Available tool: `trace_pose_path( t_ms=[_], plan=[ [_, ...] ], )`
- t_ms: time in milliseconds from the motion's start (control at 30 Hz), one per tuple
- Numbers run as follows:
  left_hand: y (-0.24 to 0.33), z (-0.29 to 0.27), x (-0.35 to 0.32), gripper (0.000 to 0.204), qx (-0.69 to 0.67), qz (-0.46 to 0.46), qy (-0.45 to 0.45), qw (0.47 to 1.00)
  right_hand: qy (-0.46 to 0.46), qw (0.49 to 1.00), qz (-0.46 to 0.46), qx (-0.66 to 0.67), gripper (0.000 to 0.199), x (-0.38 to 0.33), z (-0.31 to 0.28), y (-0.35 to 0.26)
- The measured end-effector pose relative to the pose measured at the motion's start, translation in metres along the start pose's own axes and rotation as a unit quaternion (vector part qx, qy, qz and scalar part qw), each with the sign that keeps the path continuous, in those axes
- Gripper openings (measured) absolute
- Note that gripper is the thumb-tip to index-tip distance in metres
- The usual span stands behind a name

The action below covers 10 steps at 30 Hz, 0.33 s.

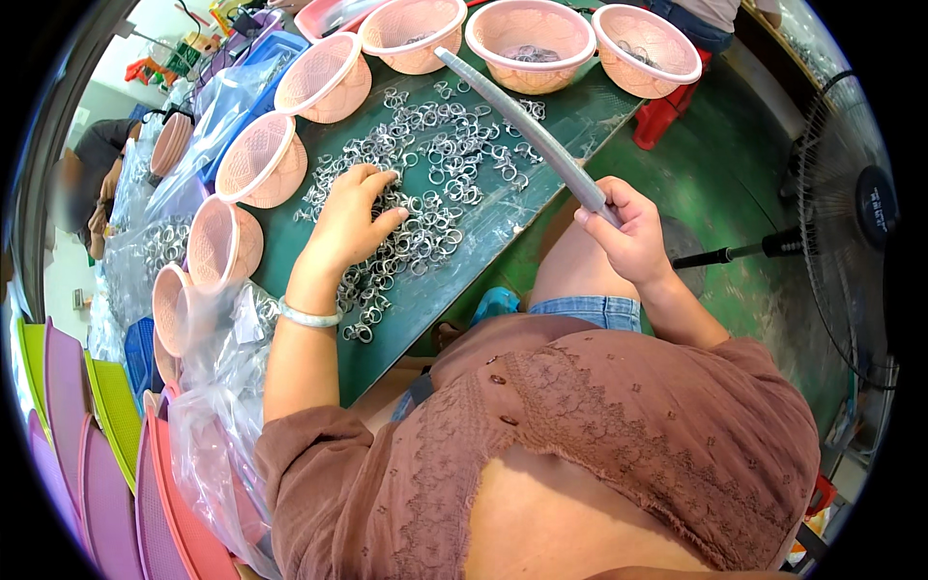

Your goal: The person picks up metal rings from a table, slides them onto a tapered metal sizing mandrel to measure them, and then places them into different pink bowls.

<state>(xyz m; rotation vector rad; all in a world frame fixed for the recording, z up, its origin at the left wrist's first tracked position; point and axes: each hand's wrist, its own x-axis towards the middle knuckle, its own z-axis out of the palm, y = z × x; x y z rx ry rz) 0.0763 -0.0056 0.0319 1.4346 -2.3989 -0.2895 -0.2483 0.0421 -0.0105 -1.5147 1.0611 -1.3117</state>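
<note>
A large spread of silver-coloured metal rings (416, 237) lies loose on the green tabletop (464, 290). My left hand (353, 217) rests over the left side of this pile, palm down. Its thumb and index finger are apart, with rings under and around them; no ring shows between them. My right hand (626, 232) is closed around the lower end of a long grey ring mandrel (527, 126). The mandrel slants up and to the left, over the table's right edge, and its far tip reaches close to the pink baskets.
Pink plastic baskets (263, 159) line the table's left and far edges; a far one (532, 48) holds rings. Clear plastic bags (227, 358) and colourful stacked baskets (111, 406) crowd the left. A black fan (860, 213) and red stool (662, 116) stand right. Another person (696, 19) is beyond.
</note>
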Motion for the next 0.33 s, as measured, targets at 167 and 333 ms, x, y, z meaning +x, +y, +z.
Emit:
trace_pose_path(
  t_ms=[167,333],
  plan=[
    [-0.004,0.014,0.020,0.033,-0.111,-0.009,0.029,0.993,-0.009,1.000,-0.003,-0.014,0.009,0.003,0.006,0.000],
    [-0.015,0.032,0.066,0.028,-0.097,-0.065,0.105,0.988,-0.019,1.000,0.004,-0.016,0.009,0.004,0.007,0.001]
  ],
)
